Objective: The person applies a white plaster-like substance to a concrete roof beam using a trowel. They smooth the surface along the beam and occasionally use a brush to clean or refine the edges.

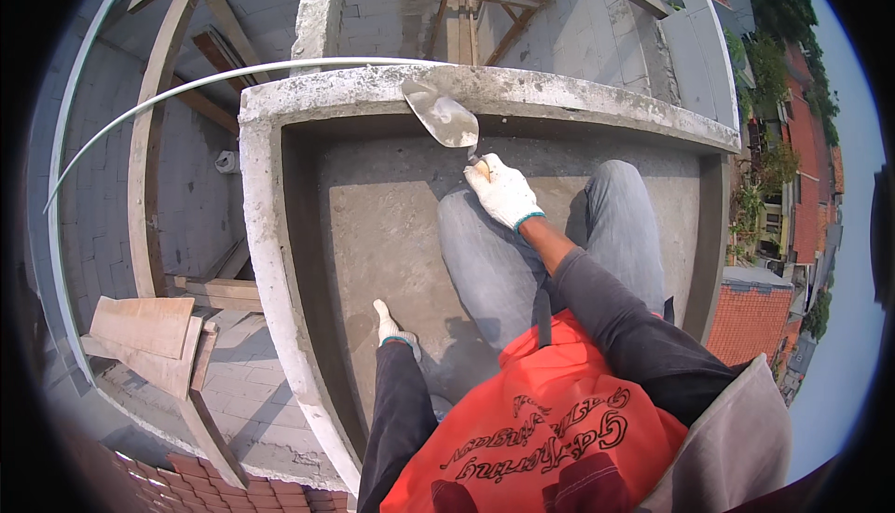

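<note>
My right hand (504,191), in a white knit glove, is wrapped round the handle of a trowel (446,121). Its metal blade, smeared with grey, lies against the inner edge of the pale concrete rim (373,93). My left hand (394,329), also gloved in white, is low on the left over the grey cement floor (373,224) of the shallow basin. One digit points outward from it, and nothing shows in it; the other fingers are partly hidden. My bent knees in grey trousers are inside the basin, just beyond my red shirt.
A pale thin pipe (186,89) arcs across the left to the rim. Wooden beams (149,159) and a stack of boards (144,336) stand left, above a deep drop between block walls (196,140). At the right, past the edge, tiled roofs (746,322) lie far below.
</note>
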A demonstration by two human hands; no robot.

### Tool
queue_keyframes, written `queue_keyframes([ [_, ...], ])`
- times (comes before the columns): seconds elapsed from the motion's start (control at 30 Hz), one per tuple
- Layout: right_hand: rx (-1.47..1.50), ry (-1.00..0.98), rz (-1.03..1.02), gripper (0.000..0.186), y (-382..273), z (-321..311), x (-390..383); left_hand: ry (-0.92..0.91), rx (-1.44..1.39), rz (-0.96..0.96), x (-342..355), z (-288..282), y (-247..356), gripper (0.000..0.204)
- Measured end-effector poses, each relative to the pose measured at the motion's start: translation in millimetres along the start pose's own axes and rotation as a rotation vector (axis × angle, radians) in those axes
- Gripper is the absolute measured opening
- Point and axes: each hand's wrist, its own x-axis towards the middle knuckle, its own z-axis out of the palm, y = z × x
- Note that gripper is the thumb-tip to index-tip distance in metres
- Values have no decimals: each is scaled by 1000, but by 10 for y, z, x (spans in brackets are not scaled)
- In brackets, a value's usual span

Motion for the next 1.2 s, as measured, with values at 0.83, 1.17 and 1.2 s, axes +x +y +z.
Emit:
queue_keyframes([
  [0.83,32,77,59,51,288,-121,-57,30,135,-68,94,-49,49,141],
  [1.17,170,160,205,50,738,-233,42,-134,183,-15,736,-313,29,171],
  [1.2,253,170,236,51,827,-231,84,-151,163,-3,827,-345,41,169],
])
